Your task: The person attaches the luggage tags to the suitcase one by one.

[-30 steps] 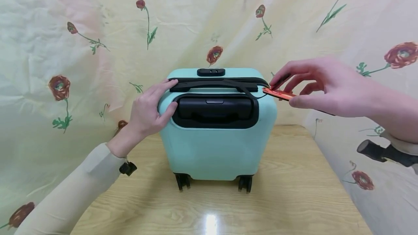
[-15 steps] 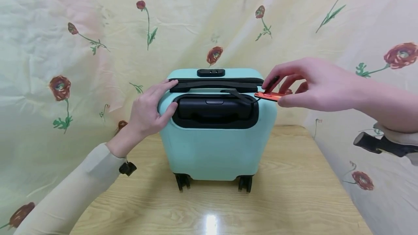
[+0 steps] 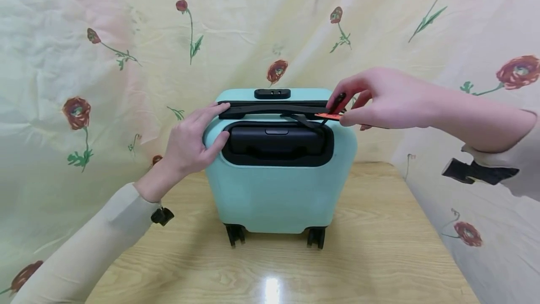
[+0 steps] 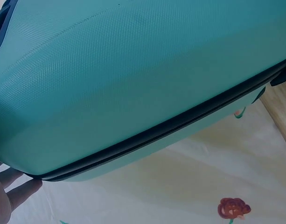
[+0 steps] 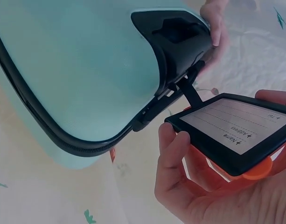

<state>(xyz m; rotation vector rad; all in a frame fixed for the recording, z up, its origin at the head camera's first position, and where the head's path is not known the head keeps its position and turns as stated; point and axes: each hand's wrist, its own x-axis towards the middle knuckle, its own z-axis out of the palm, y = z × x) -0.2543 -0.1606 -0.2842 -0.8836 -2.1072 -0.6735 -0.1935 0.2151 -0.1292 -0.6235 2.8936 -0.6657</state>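
Note:
A mint-green suitcase (image 3: 278,196) stands upright on its wheels, with a black carry handle (image 3: 274,109) across its top. My left hand (image 3: 194,140) rests on its upper left corner, fingers spread over the edge; in the left wrist view its fingertips (image 4: 24,192) touch the corner by the zipper. My right hand (image 3: 379,100) holds an orange-and-black luggage tag (image 3: 328,116) at the handle's right end. The right wrist view shows the tag's name and address card, with the fingers around its edges. A black strap (image 5: 189,92) runs from the tag to the handle.
The suitcase stands on a light wooden table (image 3: 379,238). A floral cloth (image 3: 236,22) hangs behind and along both sides. A black combination lock (image 3: 272,94) sits on the suitcase top, and a recessed pull handle (image 3: 276,142) lies below the carry handle.
My right hand has moved left with the luggage tag, from beside the suitcase to over the carry handle's right end. The strap's loop has shifted left. My left hand stays in place.

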